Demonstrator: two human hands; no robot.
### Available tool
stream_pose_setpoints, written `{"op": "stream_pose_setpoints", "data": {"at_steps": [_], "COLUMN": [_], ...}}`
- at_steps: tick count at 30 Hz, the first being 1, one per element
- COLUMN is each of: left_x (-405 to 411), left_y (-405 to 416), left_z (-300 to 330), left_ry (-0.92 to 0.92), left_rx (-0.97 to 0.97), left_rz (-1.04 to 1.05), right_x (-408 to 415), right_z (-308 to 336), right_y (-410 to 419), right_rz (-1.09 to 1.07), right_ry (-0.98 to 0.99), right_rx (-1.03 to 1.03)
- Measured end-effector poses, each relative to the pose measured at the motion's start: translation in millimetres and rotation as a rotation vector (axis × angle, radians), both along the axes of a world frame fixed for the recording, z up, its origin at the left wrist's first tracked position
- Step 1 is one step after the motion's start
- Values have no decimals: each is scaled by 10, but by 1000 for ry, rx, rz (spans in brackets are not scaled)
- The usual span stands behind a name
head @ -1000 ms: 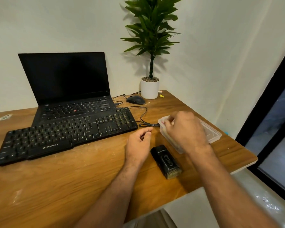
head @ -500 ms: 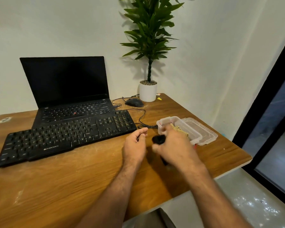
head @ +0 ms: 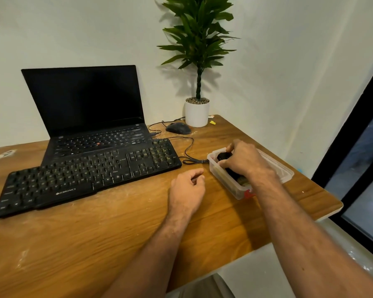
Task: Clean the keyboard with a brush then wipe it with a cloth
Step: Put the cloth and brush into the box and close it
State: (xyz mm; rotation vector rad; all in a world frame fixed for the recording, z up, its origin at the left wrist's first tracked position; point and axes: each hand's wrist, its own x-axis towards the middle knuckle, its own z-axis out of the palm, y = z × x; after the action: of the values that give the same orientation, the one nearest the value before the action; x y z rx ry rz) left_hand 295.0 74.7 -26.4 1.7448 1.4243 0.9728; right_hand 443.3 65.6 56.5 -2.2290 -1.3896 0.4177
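Black and mostly hidden, the brush (head: 224, 157) sits inside the clear plastic box (head: 225, 183) at the desk's right edge, with the right hand (head: 244, 161) wrapped around it, fingers closed on its body (bristle end only partly visible beneath the wrist). Left hand (head: 187, 189) rests on the wooden desk (head: 116, 233) just beside the box, fingers loosely curled, holding nothing. Left of it lies the black keyboard (head: 88, 175), propped against the laptop (head: 91, 117). Half a second ago the right hand held the brush over the desk, outside the box; a second ago it lay untouched on the wood.
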Motion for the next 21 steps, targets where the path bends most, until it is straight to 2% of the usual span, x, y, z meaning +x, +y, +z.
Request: {"op": "stream_pose_setpoints", "data": {"at_steps": [7, 13, 21], "left_x": [-7, 18, 10], "left_y": [-5, -36, -12], "left_z": [-16, -47, -79], "left_ry": [-1, 15, 64], "left_rx": [-3, 1, 0], "left_rz": [-97, -260, -306], "right_x": [95, 4, 77], "right_z": [44, -25, -67], "right_y": [-124, -135, -159], "right_rz": [35, 24, 42], "right_ry": [-56, -57, -29], "right_rx": [-129, -64, -52]}}
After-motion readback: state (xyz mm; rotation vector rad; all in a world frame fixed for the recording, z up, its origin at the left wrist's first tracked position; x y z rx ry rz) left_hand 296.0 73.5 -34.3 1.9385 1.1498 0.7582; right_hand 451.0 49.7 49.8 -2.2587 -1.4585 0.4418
